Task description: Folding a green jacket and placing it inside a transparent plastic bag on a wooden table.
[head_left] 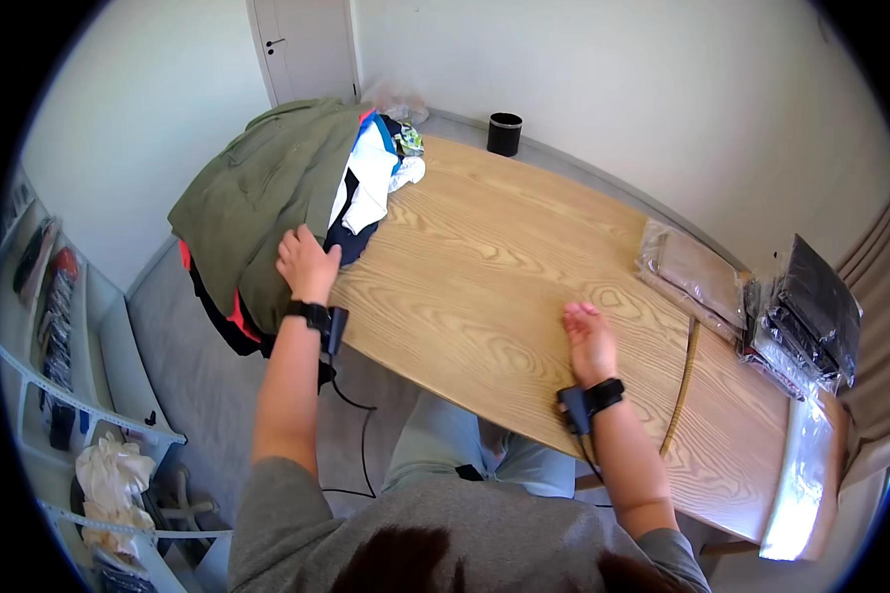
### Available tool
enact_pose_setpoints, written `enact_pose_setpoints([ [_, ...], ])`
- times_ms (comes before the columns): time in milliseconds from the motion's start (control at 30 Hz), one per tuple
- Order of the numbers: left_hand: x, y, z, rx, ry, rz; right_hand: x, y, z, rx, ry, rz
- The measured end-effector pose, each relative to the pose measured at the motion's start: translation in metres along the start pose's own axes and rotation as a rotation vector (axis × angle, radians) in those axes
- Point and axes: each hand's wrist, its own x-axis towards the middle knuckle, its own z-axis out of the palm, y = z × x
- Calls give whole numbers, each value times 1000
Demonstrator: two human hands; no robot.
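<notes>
A large olive-green garment (267, 188) lies draped over a heap of clothes at the table's left end and hangs past the edge. My left hand (308, 265) rests on its near side, fingers spread on the cloth and thumb apart. White clothing (368, 178) and dark navy cloth (351, 240) stick out of the heap to the right of that hand. Over the right half of the wooden table (485, 287), my right hand (590, 341) is turned partly palm up, its fingers loosely bent and nothing in it.
At the table's right lie clear-bagged beige garments (697, 277), dark bagged garments (811, 306) and a stack of clear plastic bags (801, 479). Shelves (99, 405) with clothing stand at the left. A black bin (504, 133) is on the floor beyond the table. Cables (368, 435) trail from my wrists.
</notes>
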Motion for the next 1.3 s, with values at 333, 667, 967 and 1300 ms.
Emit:
enact_pose_setpoints([
  [333, 72, -43, 30, 389, 125, 211, -15, 5, 13, 39, -78, 173],
  [667, 101, -27, -78, -114, 181, 120, -14, 1, 9, 30, -126, 256],
  [967, 117, 5, -156, -830, 307, 265, -16, 2, 12, -6, -155, 257],
  [1300, -12, 34, -329, -1622, 239, 289, -38, 54, 108, -720, -479, 40],
])
